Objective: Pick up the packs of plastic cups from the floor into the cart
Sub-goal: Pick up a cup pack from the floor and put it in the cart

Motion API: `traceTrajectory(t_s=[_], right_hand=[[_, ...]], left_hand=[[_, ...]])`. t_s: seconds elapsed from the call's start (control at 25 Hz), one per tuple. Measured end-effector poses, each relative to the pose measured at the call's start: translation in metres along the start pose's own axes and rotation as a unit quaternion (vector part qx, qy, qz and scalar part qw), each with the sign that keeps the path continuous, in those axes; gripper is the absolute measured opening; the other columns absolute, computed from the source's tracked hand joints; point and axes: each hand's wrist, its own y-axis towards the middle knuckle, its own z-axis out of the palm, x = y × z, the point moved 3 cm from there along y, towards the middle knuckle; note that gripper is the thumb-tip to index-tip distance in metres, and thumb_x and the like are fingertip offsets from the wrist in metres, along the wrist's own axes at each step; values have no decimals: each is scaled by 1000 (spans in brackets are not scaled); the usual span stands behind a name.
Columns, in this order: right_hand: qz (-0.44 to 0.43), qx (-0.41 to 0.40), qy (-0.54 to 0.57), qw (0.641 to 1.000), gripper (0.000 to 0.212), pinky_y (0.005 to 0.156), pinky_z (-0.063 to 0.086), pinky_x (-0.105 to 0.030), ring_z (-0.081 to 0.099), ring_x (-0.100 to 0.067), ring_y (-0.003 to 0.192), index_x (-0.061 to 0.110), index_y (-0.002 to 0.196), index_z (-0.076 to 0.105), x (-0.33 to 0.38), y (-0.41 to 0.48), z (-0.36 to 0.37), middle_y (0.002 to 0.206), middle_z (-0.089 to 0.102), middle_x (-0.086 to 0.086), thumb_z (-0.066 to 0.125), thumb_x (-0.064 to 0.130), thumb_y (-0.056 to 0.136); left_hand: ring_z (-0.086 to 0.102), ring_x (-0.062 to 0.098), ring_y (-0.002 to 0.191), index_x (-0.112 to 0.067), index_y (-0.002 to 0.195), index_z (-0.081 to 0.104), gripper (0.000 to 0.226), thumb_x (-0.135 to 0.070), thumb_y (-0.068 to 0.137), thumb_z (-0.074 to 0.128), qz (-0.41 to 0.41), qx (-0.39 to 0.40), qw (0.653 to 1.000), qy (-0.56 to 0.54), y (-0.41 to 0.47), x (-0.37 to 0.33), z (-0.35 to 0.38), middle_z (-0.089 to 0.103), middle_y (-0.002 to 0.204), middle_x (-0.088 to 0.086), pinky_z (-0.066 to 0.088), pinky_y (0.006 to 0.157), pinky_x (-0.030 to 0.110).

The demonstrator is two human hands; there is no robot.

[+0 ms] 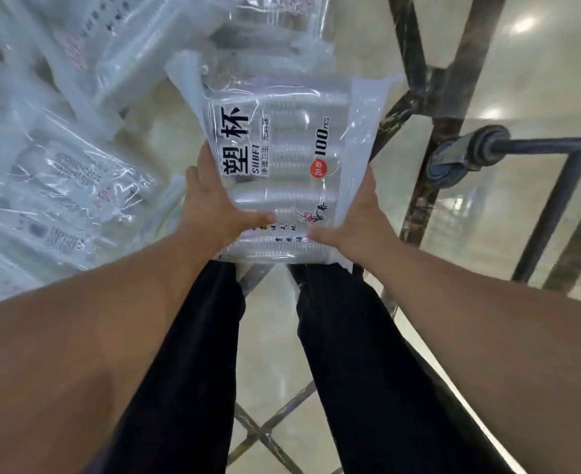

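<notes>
Head view: one pack of plastic cups [282,165], held above the floor [539,80] between a heap of packs [60,200] and the cart frame [453,97]. Its near end was clasped by the left hand [210,206] and right hand [357,220], thumbs on top. Judged light, slippery, crushable; a two-sided grip suited it.
</notes>
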Motion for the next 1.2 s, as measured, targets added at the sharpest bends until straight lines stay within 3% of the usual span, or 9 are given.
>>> traceTrajectory(t_s=[0.16, 0.32, 0.48, 0.6, 0.68, 0.8, 0.88, 1.0, 1.2], right_hand=[[-9, 8, 2, 1000, 130, 113, 40, -47, 44, -17, 135, 56, 147, -5, 77, -105, -37, 149, 35, 19, 94, 40, 64], [-53, -19, 19, 998, 134, 112, 41, -52, 45, -18, 136, 51, 151, -3, 179, -222, -95, 149, 39, 16, 94, 46, 60], [-115, -36, 15, 993, 134, 106, 47, -47, 49, -18, 130, 45, 154, -3, 280, -323, -149, 151, 35, 9, 94, 46, 62], [-146, -56, 9, 988, 137, 100, 51, -45, 53, -13, 122, 54, 152, -6, 345, -396, -190, 141, 41, 11, 92, 50, 56], [-163, -80, 5, 983, 141, 97, 54, -45, 56, -13, 119, 56, 152, -7, 380, -437, -212, 140, 44, 11, 92, 50, 52], [-171, -117, 26, 978, 139, 98, 53, -40, 53, -15, 124, 53, 152, -7, 405, -477, -233, 149, 39, 10, 92, 47, 55], [-169, -158, 48, 972, 139, 100, 51, -39, 49, -18, 129, 48, 154, -7, 409, -498, -249, 155, 34, 6, 92, 47, 56], [-164, -214, 98, 958, 135, 104, 48, -40, 46, -20, 133, 46, 153, -3, 398, -521, -276, 154, 35, 4, 93, 44, 57], [-119, -264, 148, 946, 140, 102, 46, -36, 46, -23, 134, 42, 155, -6, 351, -547, -322, 156, 36, -2, 94, 49, 57]], left_hand=[[31, 15, 134, -29, 160, 5, 145, -44, 51, 100, 1, 1, 1000, 7, -92, -64, -92, 29, 149, 5, 32, 114, 42], [31, 16, 135, -28, 158, 13, 142, -49, 47, 99, 38, -24, 999, 27, -191, -158, -209, 33, 148, 5, 34, 114, 44], [33, 15, 130, -28, 152, 26, 130, -48, 48, 100, 99, -72, 992, 22, -287, -239, -319, 39, 140, -1, 37, 109, 41], [43, 19, 130, -33, 146, 30, 128, -68, 41, 95, 138, -100, 985, 8, -356, -287, -379, 47, 137, -2, 44, 107, 45], [43, 23, 134, -31, 151, 27, 141, -83, 34, 86, 154, -117, 981, 19, -388, -312, -411, 46, 142, 1, 44, 108, 51], [38, 25, 138, -27, 154, 25, 145, -82, 35, 86, 203, -114, 972, 41, -411, -353, -438, 42, 148, 3, 41, 111, 51], [44, 22, 132, -32, 150, 31, 134, -71, 37, 93, 256, -101, 960, 55, -415, -386, -449, 48, 141, -3, 44, 108, 49], [56, 21, 124, -37, 145, 35, 133, -77, 30, 90, 319, -85, 939, 95, -411, -438, -447, 56, 133, -5, 53, 100, 49], [45, 25, 135, -33, 155, 20, 148, -74, 33, 92, 373, -33, 915, 148, -428, -514, -400, 42, 145, 2, 45, 110, 49]])
